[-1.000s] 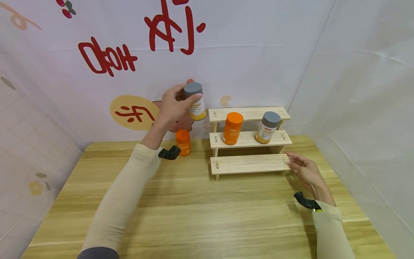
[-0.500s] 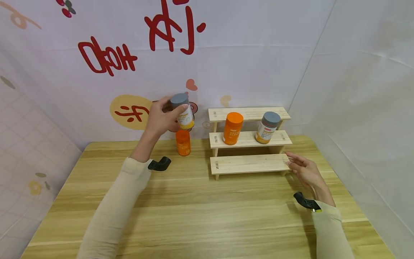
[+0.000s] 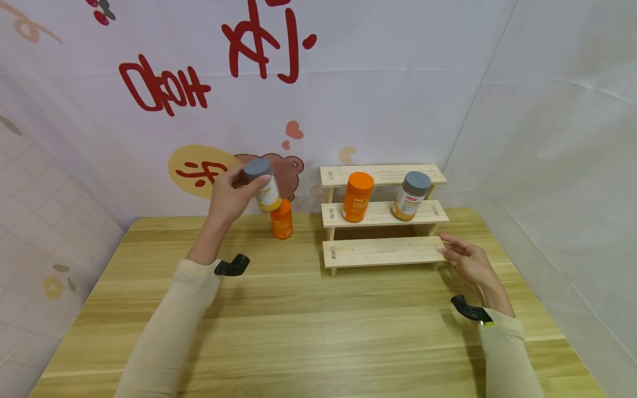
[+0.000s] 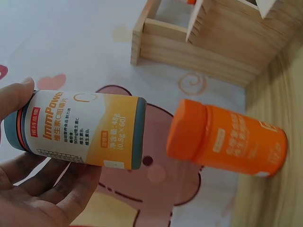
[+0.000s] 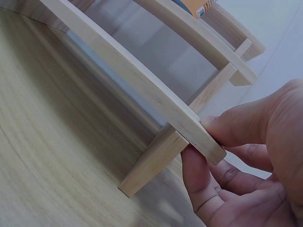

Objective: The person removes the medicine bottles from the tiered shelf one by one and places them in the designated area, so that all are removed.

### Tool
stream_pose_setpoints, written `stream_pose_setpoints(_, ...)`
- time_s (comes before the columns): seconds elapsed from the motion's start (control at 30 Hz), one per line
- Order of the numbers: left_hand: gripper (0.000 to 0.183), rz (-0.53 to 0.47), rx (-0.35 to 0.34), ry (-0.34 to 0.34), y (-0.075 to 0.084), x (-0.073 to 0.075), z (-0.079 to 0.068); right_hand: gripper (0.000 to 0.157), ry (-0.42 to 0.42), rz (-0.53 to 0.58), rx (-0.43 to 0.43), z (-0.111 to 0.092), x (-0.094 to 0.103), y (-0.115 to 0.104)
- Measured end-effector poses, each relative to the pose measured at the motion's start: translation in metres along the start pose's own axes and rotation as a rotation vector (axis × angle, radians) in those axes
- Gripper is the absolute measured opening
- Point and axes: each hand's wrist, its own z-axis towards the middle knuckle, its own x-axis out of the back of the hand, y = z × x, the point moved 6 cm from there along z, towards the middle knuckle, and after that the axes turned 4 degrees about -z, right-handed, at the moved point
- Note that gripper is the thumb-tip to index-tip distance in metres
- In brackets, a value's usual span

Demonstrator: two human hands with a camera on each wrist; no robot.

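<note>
Left of the three-step rack (image 3: pixel 383 251) and behind it, a pale cloth (image 3: pixel 388 99) carried red characters, hearts and a brown cartoon shape. Also left of the rack, clear of the table (image 3: pixel 318 331), the left hand (image 3: pixel 226 199) had its thumb and fingers curled round a held jar (image 3: pixel 265 190). Between that jar and the rack, an orange jar (image 3: pixel 282 224) stood on the table, its top partly covered by the held one in the head view. The held jar tilted, a smooth cylinder with a grey lid, a thin orange-red ring, a white label lettered "ImmPower" and a yellow lower part. The rack was pale, plain-grained wood, flat planks on straight-edged legs; on its middle step stood a larger orange jar (image 3: pixel 357 197) at the left and a grey-lidded jar (image 3: pixel 410 196) at the right, both ribless and round. At the rack's right end, the right hand (image 3: pixel 470 265) pinched the lowest plank, thumb above and fingers below.
</note>
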Motion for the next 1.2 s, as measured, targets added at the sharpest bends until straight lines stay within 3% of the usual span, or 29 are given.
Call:
stream_pose_setpoints(0.53,0.061,0.029,0.072,0.013,-0.038,0.019,-0.015,0.066,0.014,0.013,-0.005,-0.001,-0.001,-0.002)
stream_pose_setpoints(1.2,0.061,0.062,0.135,-0.006,-0.091,0.018,-0.018,0.065,0.022,0.006,-0.019,-0.002,-0.001,-0.002)
